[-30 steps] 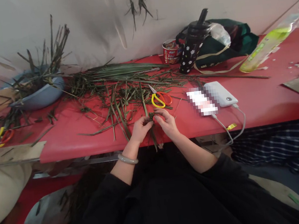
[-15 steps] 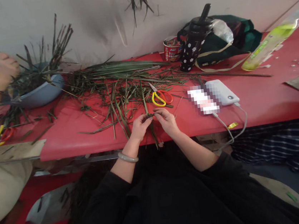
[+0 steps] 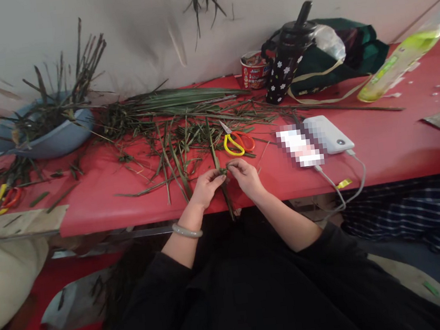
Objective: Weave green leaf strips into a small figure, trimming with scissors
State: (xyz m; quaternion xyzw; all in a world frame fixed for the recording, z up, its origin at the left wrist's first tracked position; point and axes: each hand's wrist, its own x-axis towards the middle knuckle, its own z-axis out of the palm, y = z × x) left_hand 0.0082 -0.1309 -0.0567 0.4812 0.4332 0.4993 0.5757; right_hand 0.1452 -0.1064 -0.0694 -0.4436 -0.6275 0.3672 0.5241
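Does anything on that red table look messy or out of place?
Yes. Loose green leaf strips lie scattered across the red table, half burying the yellow scissors. A charging cable dangles over the front edge.

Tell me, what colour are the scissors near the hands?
The scissors have yellow and orange-red handles, in the head view.

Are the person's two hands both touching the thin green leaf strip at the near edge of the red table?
Touching. The head view shows the left hand and right hand both pinching the thin green leaf strip between their fingertips, no gap visible.
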